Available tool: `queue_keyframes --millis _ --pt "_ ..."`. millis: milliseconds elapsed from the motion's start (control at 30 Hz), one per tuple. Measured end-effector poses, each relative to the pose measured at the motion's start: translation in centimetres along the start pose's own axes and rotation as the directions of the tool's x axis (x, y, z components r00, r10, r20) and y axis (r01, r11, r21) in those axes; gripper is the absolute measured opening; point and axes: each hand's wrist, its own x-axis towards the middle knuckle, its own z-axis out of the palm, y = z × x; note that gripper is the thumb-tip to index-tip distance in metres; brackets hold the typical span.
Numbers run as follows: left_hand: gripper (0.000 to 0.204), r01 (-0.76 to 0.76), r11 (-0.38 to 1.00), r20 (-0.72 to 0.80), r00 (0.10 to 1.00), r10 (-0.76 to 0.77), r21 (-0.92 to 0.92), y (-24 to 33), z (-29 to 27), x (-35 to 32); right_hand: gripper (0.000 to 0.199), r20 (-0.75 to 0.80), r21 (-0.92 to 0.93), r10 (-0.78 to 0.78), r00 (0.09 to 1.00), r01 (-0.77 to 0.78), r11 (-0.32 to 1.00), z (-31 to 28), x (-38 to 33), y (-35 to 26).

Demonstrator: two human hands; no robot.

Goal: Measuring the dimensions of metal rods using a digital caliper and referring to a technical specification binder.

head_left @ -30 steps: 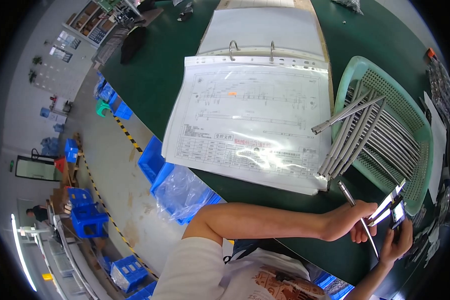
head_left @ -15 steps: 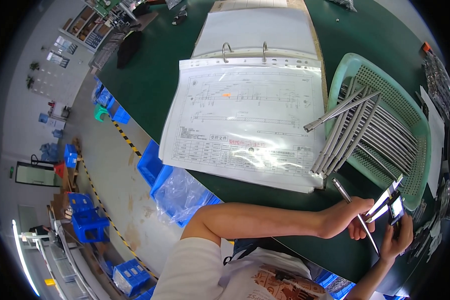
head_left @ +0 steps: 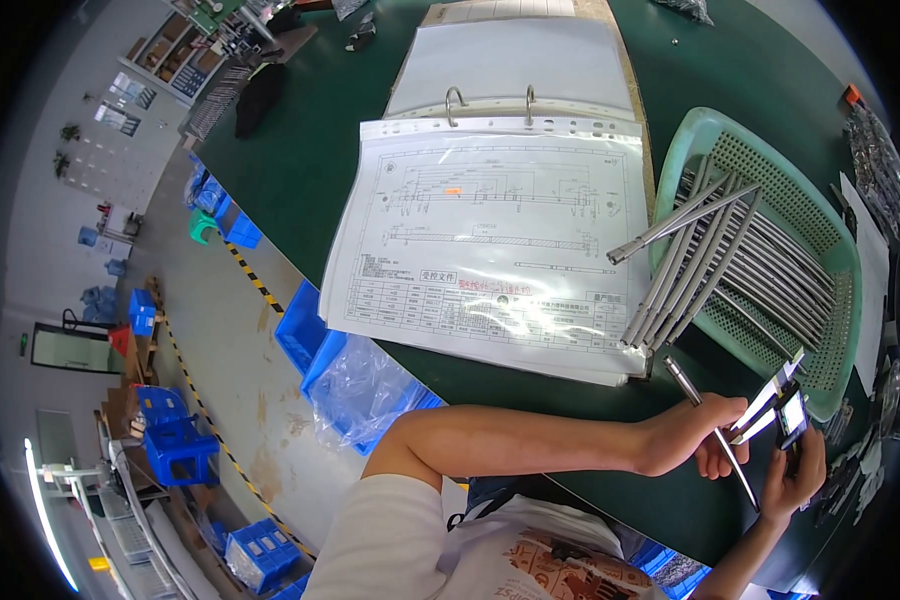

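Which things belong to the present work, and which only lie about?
Job:
slim silver metal rod, left hand
black digital caliper, right hand
probably: green perforated plastic basket of other rods; white paper drawing

Lying about:
crumpled clear plastic bag
blue plastic stool

Metal rod and caliper in the hands

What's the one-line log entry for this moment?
Left hand: holding metal rod | right hand: holding caliper | green basket: more rods inside | ring binder: open at drawing
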Motion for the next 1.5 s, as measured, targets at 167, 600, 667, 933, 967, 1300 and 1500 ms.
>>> queue_keyframes --millis 167,600,667,933,967,1300,1500 --pt "0.055 0.004 1.0 0.011 1.0 -0.004 -0.025 -0.4 -0.2 0.2 0.041 0.034 0.024 0.073 0.997 -0.074 0.997 -0.2 0.0 -0.3" --pt "0.054 0.021 1.0 0.022 1.0 -0.02 -0.02 -0.2 0.0 -0.1 0.042 -0.028 -0.203 -0.114 0.993 0.106 0.973 -0.8 0.6 -1.5" --pt "0.062 0.058 0.997 -0.023 0.998 -0.056 0.059 0.8 -0.6 -0.7 0.037 -0.052 -0.073 -0.033 0.998 0.029 0.997 0.4 2.8 -3.5" --pt "0.073 0.037 0.981 0.002 0.999 -0.039 0.192 2.8 -1.4 -1.2 0.035 -0.211 -0.023 -0.008 0.977 0.003 1.0 -0.6 3.7 -4.4" --pt "0.073 0.024 0.979 0.017 0.999 -0.028 0.202 2.8 -1.5 -1.2 0.035 -0.209 -0.051 -0.03 0.977 0.02 0.999 -0.8 3.7 -4.5" --pt "0.075 0.053 0.971 -0.065 0.997 -0.039 0.232 2.4 0.4 -1.3 0.037 -0.227 -0.068 -0.069 0.971 0.055 0.996 -0.7 3.6 -4.7" --pt "0.077 0.017 0.965 -0.037 0.999 -0.007 0.263 2.1 0.6 -1.3 0.038 -0.211 -0.063 -0.073 0.975 0.061 0.996 -0.5 3.7 -4.9"
